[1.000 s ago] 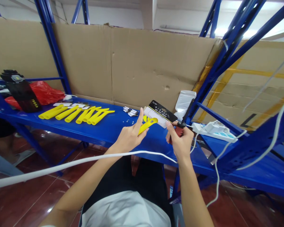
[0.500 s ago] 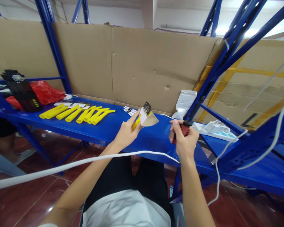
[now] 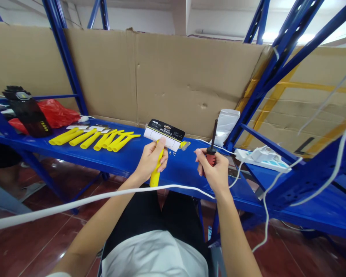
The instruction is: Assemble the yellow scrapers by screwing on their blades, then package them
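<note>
Cardboard [image 3: 175, 73] walls off the back, creased and dented, pale ceiling [image 3: 219, 15] above it. Dark red tiles [image 3: 23, 250] shine below. Across the middle runs a glossy blue shelf [image 3: 127, 163], slanting blue posts [image 3: 65, 57] rising around it. Far left I see a black bottle [image 3: 31, 119] before a red bag [image 3: 59, 113]; toward the right, a white power strip [image 3: 266, 161]. Yellow handles [image 3: 89, 140] lie in a row on the shelf's left half. Over its front edge the left hand [image 3: 148, 161] pinches a yellow tool [image 3: 155, 179], a black-and-white card [image 3: 170, 132] at its top. The right hand [image 3: 216, 169] curls round a red screwdriver [image 3: 211, 154], shaft upward. White specks [image 3: 174, 154] dot the blue between both hands.
</note>
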Available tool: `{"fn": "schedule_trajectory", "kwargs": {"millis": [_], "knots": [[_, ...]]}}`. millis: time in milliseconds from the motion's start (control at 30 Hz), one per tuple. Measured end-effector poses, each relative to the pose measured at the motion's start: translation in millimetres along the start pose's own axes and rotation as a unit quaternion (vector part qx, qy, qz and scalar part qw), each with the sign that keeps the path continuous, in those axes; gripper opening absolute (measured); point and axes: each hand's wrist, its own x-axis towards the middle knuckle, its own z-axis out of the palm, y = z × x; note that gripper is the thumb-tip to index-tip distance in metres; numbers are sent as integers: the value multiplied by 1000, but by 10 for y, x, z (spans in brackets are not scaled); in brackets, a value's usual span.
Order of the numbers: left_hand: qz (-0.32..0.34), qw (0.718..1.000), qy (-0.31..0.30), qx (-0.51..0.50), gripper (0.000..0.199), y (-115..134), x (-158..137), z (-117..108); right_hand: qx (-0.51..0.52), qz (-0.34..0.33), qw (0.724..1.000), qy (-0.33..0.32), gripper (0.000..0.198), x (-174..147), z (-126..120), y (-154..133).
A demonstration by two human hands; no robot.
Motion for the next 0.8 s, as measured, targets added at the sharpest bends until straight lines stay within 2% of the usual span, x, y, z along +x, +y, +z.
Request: {"fn": "schedule_trajectory", "kwargs": {"millis": [167, 367, 500, 633, 700, 800], "knots": [[-14, 1000, -15, -6, 76, 6, -8, 31, -2, 3, 1000, -29, 47, -31, 57, -44], [-71, 993, -87, 29, 78, -33, -26, 112, 35, 32, 997, -69, 50, -89, 122, -54], [-105, 985, -131, 50, 77, -135, -18, 143, 11, 19, 998, -53, 54, -103, 135, -45], [-101, 981, -107, 124, 65, -245, -3, 106, -6, 2, 1000, 5, 55, -67, 110, -32], [-70, 974, -74, 203, 57, -279, -3, 80, 3, 2, 1000, 29, 54, -42, 85, -11], [-2, 953, -33, 302, 66, -304, -6, 63, 11, 6, 1000, 17, 51, -24, 50, 16]]}}
